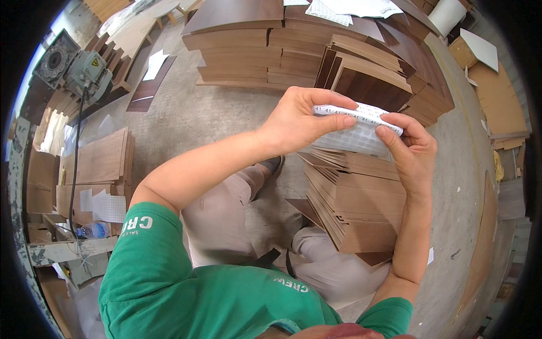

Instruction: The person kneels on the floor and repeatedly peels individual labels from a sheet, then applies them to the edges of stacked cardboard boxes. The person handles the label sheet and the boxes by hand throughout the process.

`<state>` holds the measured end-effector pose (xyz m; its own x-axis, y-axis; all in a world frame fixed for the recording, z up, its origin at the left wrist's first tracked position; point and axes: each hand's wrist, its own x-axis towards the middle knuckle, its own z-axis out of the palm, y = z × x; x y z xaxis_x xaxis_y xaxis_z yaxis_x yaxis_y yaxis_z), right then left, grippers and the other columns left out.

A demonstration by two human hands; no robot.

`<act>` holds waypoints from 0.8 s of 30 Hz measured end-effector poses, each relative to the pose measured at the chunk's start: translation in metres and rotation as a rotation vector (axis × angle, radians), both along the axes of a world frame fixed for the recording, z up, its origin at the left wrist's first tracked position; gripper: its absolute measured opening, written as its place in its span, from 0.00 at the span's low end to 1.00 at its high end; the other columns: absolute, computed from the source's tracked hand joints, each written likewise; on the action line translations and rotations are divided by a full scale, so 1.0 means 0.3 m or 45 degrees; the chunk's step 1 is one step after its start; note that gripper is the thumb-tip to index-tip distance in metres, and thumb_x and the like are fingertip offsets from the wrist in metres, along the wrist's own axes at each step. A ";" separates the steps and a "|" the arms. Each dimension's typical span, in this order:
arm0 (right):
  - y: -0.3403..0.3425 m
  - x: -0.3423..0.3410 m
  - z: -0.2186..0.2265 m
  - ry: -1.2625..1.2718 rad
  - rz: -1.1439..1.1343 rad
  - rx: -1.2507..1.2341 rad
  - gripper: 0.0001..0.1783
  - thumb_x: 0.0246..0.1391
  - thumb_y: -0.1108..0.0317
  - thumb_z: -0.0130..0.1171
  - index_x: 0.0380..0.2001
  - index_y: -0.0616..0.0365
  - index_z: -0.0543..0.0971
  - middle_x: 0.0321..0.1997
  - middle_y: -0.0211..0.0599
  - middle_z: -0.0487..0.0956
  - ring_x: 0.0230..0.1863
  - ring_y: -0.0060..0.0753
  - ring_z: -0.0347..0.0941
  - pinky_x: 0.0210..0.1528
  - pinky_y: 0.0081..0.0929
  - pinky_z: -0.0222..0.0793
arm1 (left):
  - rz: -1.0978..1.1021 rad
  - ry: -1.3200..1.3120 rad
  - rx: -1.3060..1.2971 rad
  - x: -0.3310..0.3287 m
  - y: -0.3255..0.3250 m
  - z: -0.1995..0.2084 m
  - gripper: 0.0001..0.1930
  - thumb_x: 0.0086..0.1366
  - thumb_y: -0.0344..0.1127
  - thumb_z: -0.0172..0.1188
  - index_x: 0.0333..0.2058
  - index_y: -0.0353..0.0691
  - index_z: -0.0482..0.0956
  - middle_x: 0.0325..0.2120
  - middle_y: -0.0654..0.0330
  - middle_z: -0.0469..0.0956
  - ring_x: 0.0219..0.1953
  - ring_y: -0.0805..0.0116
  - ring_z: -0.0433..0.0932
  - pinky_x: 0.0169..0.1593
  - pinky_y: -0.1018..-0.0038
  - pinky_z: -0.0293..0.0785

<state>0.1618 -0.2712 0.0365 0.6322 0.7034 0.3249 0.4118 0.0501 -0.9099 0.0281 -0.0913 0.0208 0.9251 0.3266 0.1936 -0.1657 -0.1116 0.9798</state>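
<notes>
A white sheet of round labels [355, 138] is stretched between my hands, its top edge curled over into a narrow roll with small print along it. My left hand [302, 120] pinches the roll near its left and middle part, thumb in front and fingers behind. At the right end my right hand [411, 144] grips it between thumb and forefinger. Below the sheet, a stack of brown wood-look panels [370, 195] leans fanned out beside my legs, partly covered by the sheet and my right forearm.
Large piles of brown panels [237, 56] stand ahead, with loose label sheets [330, 12] on top. At the left are a grey motor [93, 70] with a hanging cable, more panels [96, 158] and a plastic bottle [94, 230]. Cardboard [499, 104] lies along the right.
</notes>
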 end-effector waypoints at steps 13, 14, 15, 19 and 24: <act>-0.020 0.041 -0.007 0.401 0.095 -0.022 0.09 0.52 0.71 0.65 0.35 0.66 0.82 0.30 0.30 0.80 0.30 0.17 0.73 0.33 0.15 0.68 | -0.169 0.152 -0.417 0.025 0.079 -0.026 0.11 0.59 0.33 0.66 0.39 0.34 0.82 0.32 0.61 0.82 0.35 0.76 0.79 0.41 0.80 0.75; -0.018 0.043 -0.008 0.378 0.075 -0.014 0.09 0.52 0.71 0.65 0.35 0.66 0.82 0.30 0.30 0.80 0.30 0.17 0.73 0.34 0.16 0.68 | -0.180 0.128 -0.411 0.022 0.082 -0.024 0.12 0.59 0.33 0.66 0.40 0.34 0.82 0.32 0.61 0.82 0.35 0.76 0.79 0.42 0.80 0.75; -0.018 0.042 -0.009 0.356 0.052 -0.006 0.09 0.53 0.71 0.65 0.35 0.65 0.82 0.29 0.30 0.80 0.30 0.17 0.73 0.34 0.16 0.69 | -0.195 0.105 -0.406 0.018 0.084 -0.023 0.12 0.59 0.32 0.66 0.41 0.34 0.81 0.32 0.61 0.82 0.35 0.76 0.79 0.42 0.79 0.75; -0.018 0.036 -0.008 0.317 0.002 -0.016 0.09 0.54 0.70 0.63 0.35 0.65 0.81 0.29 0.29 0.80 0.30 0.17 0.72 0.34 0.16 0.68 | -0.194 0.081 -0.405 0.005 0.106 -0.026 0.13 0.60 0.34 0.66 0.40 0.32 0.81 0.32 0.59 0.82 0.34 0.76 0.79 0.40 0.80 0.75; -0.030 0.059 -0.030 0.411 0.028 0.039 0.08 0.56 0.69 0.63 0.36 0.63 0.81 0.30 0.27 0.79 0.30 0.16 0.72 0.34 0.16 0.68 | -0.168 0.106 -0.394 0.002 0.111 -0.023 0.12 0.60 0.34 0.66 0.39 0.32 0.82 0.32 0.59 0.82 0.33 0.76 0.79 0.37 0.80 0.75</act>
